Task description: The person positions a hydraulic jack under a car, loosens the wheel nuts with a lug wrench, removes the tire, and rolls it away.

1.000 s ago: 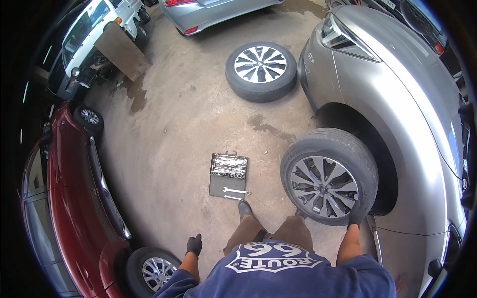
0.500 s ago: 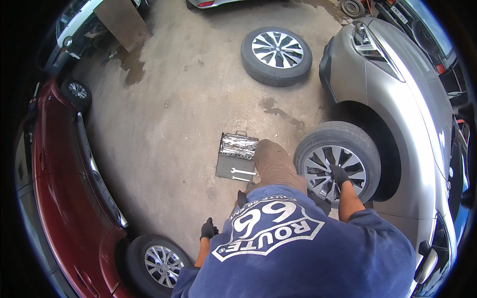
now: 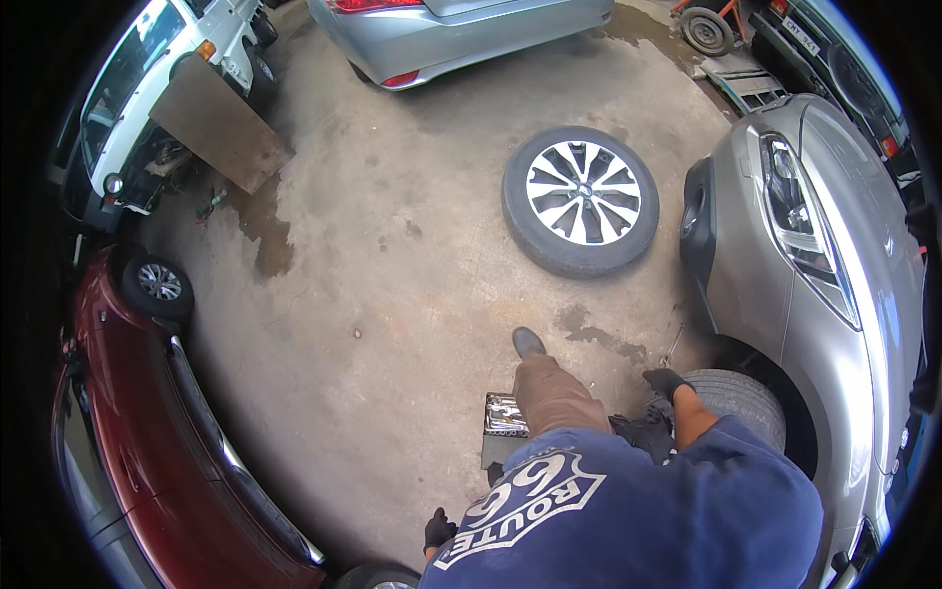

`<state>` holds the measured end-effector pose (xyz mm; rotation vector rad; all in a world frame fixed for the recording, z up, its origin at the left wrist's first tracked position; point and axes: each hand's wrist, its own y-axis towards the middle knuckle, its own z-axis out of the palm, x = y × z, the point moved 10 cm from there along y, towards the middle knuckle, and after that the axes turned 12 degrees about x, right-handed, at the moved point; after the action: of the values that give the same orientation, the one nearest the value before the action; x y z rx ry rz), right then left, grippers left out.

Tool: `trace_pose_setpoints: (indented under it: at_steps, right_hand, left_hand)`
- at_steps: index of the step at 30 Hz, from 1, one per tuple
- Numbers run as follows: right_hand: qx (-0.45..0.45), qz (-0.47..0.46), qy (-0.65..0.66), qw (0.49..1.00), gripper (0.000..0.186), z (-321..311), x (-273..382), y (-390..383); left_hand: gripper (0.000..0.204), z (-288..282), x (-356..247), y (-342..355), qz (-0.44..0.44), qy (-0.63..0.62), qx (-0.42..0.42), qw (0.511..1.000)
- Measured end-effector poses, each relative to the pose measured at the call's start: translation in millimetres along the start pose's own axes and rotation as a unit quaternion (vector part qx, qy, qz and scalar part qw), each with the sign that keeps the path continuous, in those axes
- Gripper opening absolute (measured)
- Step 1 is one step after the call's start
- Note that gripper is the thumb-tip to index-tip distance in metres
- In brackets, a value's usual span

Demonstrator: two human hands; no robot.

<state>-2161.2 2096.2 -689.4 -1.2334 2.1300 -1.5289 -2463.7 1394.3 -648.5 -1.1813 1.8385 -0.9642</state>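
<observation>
My right hand, in a black glove, is stretched forward beside the tyre under the silver car's front arch. Its fingers look extended, with nothing visible in them. My left hand, also black-gloved, hangs low at my left side, fingers loosely apart and holding nothing. Partly hidden by my leg, a tool case with metal tools lies open on the floor. A dark crumpled thing shows between my body and the tyre; I cannot make out what it is.
A loose wheel lies flat ahead on the concrete. The silver car stands at right, a dark red car at left. A blue-grey car is ahead. A brown board leans by a white vehicle.
My right hand has come off the spoked wheel face and now sits beside the tyre's tread. My view has tilted up and forward, and my foot is stepping forward past the tool case.
</observation>
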Motion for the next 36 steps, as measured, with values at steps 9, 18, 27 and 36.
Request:
trace_pose_setpoints:
  at_steps: [9, 18, 27, 36]
  right_hand:
    - [-0.231, 0.018, 0.307, 0.923, 0.034, -399, 12, 30]
    - [-0.256, 0.004, -0.049, 0.965, 0.021, -503, 52, 128]
    - [-0.08, 0.236, 0.516, 0.82, 0.04, -361, 50, 129]
    - [-0.224, 0.249, 0.648, 0.684, 0.053, -406, 72, 185]
  left_hand:
    - [0.01, -299, -126, 6, -0.029, -0.706, -0.182, 0.683]
    - [0.02, -327, -157, 161, -0.121, -0.666, -0.017, 0.736]
    - [0.03, -596, -206, 355, -0.098, -0.363, 0.063, 0.924]
    - [0.018, -1153, -573, 551, 0.234, -0.318, -0.03, 0.918]
